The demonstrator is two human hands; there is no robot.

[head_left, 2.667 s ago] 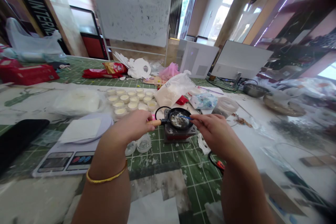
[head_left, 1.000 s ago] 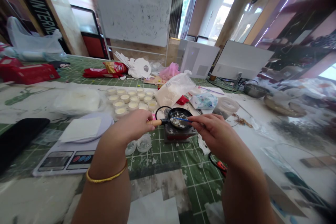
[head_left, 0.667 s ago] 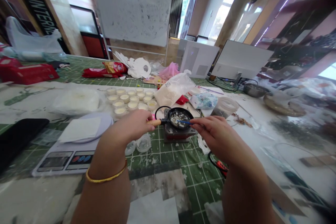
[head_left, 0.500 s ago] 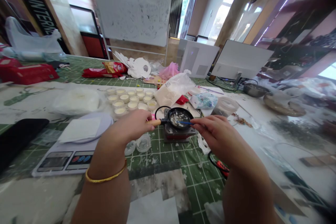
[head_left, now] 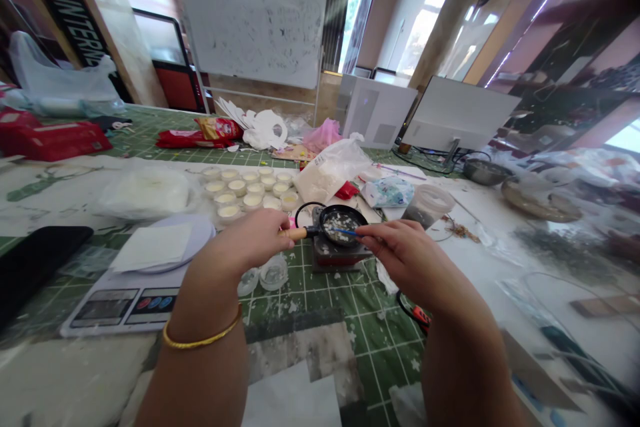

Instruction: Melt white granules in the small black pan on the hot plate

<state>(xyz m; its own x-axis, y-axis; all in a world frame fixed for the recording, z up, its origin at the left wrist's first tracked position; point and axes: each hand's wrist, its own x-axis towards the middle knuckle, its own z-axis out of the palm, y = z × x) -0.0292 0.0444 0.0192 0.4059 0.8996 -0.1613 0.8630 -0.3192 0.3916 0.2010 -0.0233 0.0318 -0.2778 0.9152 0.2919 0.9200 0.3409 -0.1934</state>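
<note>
My left hand (head_left: 255, 235) is closed around the wooden handle of a small black frying pan (head_left: 327, 241). The pan sits on a small hot plate (head_left: 340, 259) with a dark reddish side. Whitish bits (head_left: 342, 221) lie in the pan, some in clear liquid. Between the fingertips of my right hand (head_left: 400, 250) is a thin blue stick (head_left: 349, 233); its far end reaches into the pan among the bits. Two clear empty cups (head_left: 273, 272) stand just below my left hand.
Several small cups of pale wax-like filling (head_left: 253, 201) stand beyond my left hand. A kitchen scale (head_left: 125, 293) with paper on it is at left. Behind the pan is a plastic bag of white material (head_left: 327, 173). A clear tub (head_left: 430, 203) stands at right.
My right hand has shifted slightly left, and the blue stick's tip has moved left within the pan. My left hand and the pan stay in place.
</note>
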